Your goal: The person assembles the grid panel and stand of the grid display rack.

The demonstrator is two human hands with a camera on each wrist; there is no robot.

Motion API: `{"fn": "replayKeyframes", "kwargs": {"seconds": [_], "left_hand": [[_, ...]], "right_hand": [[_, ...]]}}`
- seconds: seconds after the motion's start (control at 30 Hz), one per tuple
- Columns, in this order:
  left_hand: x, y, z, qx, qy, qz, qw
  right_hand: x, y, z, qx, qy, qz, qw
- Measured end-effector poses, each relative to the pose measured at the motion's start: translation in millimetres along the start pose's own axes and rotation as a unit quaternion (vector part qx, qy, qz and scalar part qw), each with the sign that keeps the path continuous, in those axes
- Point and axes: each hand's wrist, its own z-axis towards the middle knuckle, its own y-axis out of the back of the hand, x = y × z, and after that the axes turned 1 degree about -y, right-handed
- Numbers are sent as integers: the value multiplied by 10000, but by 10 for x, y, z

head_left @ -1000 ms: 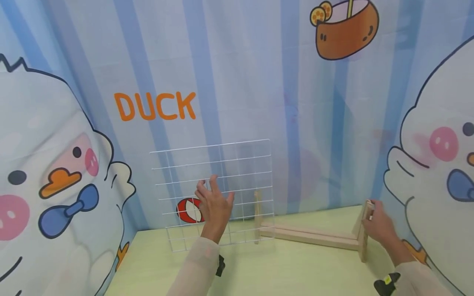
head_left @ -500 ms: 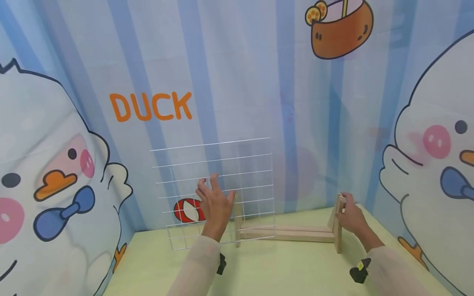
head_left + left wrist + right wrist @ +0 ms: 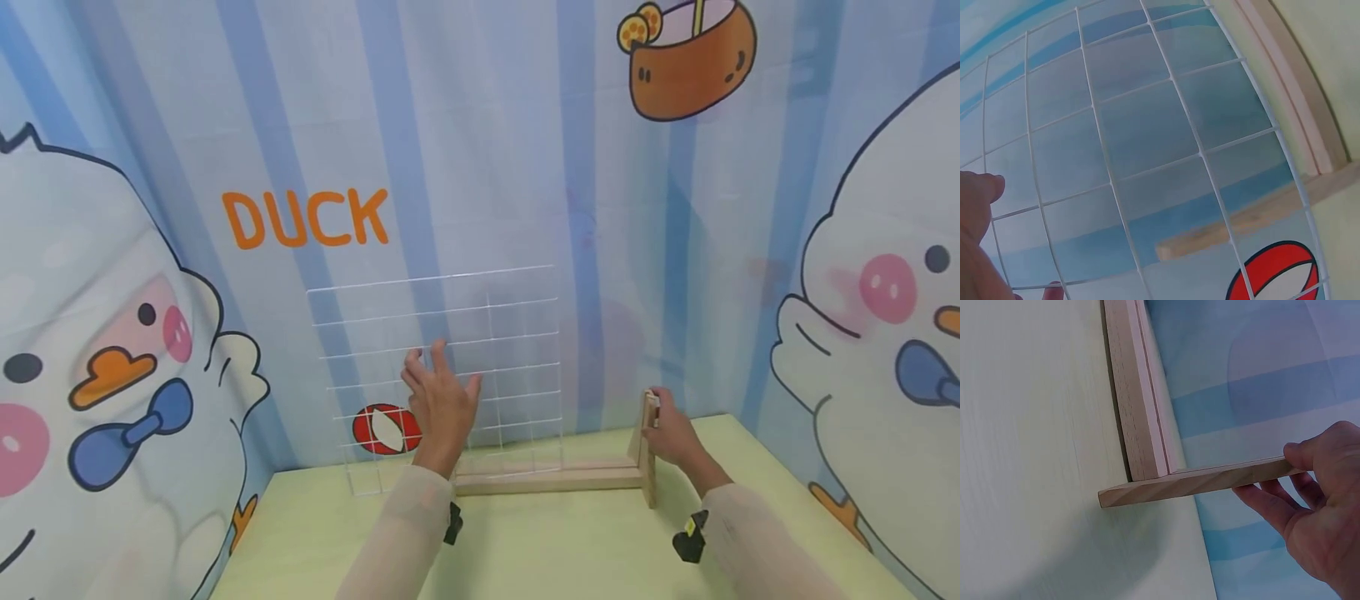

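My left hand (image 3: 446, 408) holds a white wire grid panel (image 3: 517, 337) upright, its fingers bent at the wires. In the left wrist view, the thumb (image 3: 994, 186) and a fingertip show beside the panel's wires (image 3: 1110, 183). A pale wooden stand (image 3: 555, 481), a long grooved rail with an upright at each end, stands on the table behind the panel's lower part. My right hand (image 3: 675, 432) pinches the top of its right upright (image 3: 1197, 483), thumb on one face and fingers on the other. The left upright is mostly hidden by my left hand and forearm.
A pale yellow-green table (image 3: 525, 550) reaches back to a blue striped curtain (image 3: 510, 167) with printed ducks. Another curtain panel borders each side. A black wrist camera (image 3: 690, 537) sits on my right sleeve.
My right hand has slid the wooden stand leftward and straightened it, so its rail lies farther behind the grid. My left hand has raised the grid panel slightly.
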Motion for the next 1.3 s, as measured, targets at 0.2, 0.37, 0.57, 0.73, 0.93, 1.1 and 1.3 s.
{"fn": "replayKeyframes", "kwargs": {"seconds": [0.2, 0.37, 0.57, 0.73, 0.93, 1.1, 1.3], "left_hand": [[-115, 12, 73, -5, -42, -5, 10000], [-217, 36, 132, -12, -22, -94, 10000], [-296, 45, 160, 3, 102, -101, 9999], [-402, 34, 216, 30, 62, -127, 9999], [-614, -14, 284, 159, 2, 7, 9999], [-830, -67, 338, 283, -56, -109, 9995], [-1035, -100, 407, 248, -127, -209, 9994]], "right_hand": [[135, -175, 50, 91, -82, 4, 9999], [242, -280, 90, 91, -16, 15, 10000], [308, -333, 106, 59, 104, -51, 9999], [324, -326, 104, 26, 83, -105, 9999], [346, -317, 102, 8, 66, -119, 9999], [327, -313, 108, 90, -37, -135, 9999], [300, -327, 122, -66, 93, -125, 9999]]}}
